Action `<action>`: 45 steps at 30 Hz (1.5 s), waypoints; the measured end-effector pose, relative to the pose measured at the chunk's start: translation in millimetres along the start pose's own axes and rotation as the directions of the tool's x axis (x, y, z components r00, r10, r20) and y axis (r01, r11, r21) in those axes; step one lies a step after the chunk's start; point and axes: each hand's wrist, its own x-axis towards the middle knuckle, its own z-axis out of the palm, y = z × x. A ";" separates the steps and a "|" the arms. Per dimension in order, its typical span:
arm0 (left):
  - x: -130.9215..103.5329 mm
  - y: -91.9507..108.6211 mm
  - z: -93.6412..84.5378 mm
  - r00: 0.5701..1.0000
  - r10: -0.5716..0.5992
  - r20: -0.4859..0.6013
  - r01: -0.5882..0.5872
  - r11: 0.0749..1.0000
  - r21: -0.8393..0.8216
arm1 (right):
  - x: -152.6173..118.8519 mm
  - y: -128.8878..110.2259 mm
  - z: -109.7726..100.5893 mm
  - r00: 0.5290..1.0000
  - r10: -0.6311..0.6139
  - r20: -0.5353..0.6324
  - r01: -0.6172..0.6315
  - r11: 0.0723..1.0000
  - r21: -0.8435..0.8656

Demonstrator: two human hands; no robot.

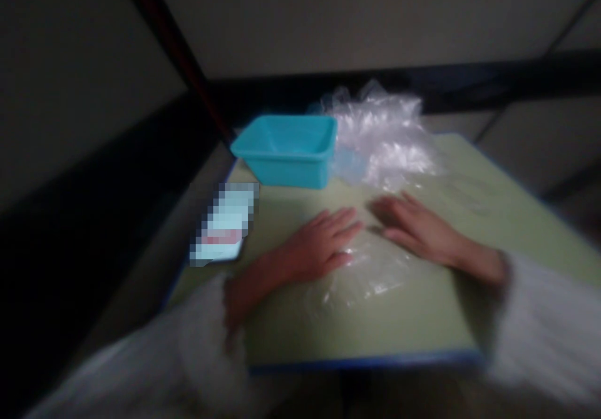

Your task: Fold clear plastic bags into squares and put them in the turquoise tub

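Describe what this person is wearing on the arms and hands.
Both arms have long, pale whitish sleeves, soft and knit-like, though blur hides the texture. They end near the wrists. The left hand and right hand are bare, with no glove visible; the picture is too blurred to rule out small jewellery.

Dim indoor corner, exact sort of place unclear: small pale-green table with blue edging (pixel 422 325) stands near plain greyish walls (pixel 352 24) with dark horizontal band (pixel 460 84); dark-red strip (pixel 176 49) slants toward table.
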 end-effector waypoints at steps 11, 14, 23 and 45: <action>3.2 5.4 -12.7 0.953 -0.032 -0.302 0.028 0.999 -0.017 | -9.8 37.2 -26.2 0.993 0.104 -0.053 -0.111 0.984 -0.140; 3.5 6.0 -14.1 0.912 -0.022 -0.411 0.032 0.999 0.017 | -9.0 31.6 -25.2 0.998 0.064 -0.017 -0.066 0.988 -0.139; 3.9 -0.9 -7.1 0.885 -0.038 -0.465 0.075 0.995 0.060 | -11.8 12.3 -24.5 0.971 -0.233 0.042 0.225 0.963 0.147; 4.8 8.7 -13.2 0.963 -0.203 -0.179 0.181 0.974 -0.133 | -2.8 -0.3 -6.3 0.988 -0.155 0.014 0.151 0.978 0.141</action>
